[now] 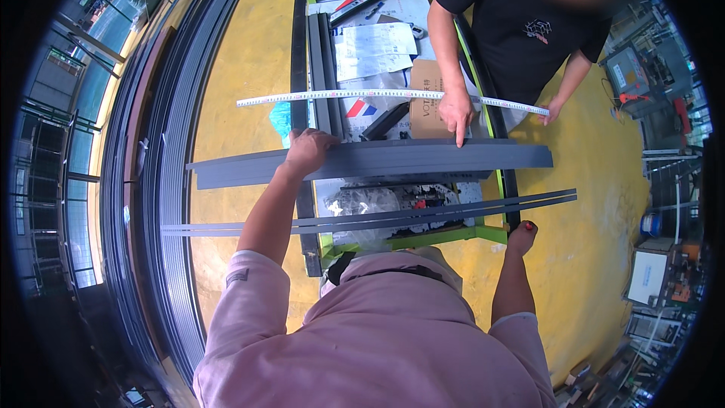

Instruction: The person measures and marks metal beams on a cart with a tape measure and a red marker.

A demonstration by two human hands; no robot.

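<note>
My left hand (308,150) grips the upper edge of a long, wide grey profile (396,160) lying across the worktable. My right hand (522,237) is closed around a small red object (529,225), beside the table's black edge rail (511,204). Two thin grey strips (368,222) lie crosswise between the wide profile and my body. Beyond the wide profile, an extended white measuring tape (371,93) spans the table. A co-worker's hand (456,110) is at the tape, one finger pointing down to the profile's far edge; their other hand (552,111) holds the tape's right end.
Papers (376,48), a cardboard box (427,96), upright-running grey profiles (324,73) and a short black profile (388,120) are on the table. Clear plastic (362,207) lies nearer me. Long profiles (198,79) are stacked at left. The co-worker (527,28) stands at the far right.
</note>
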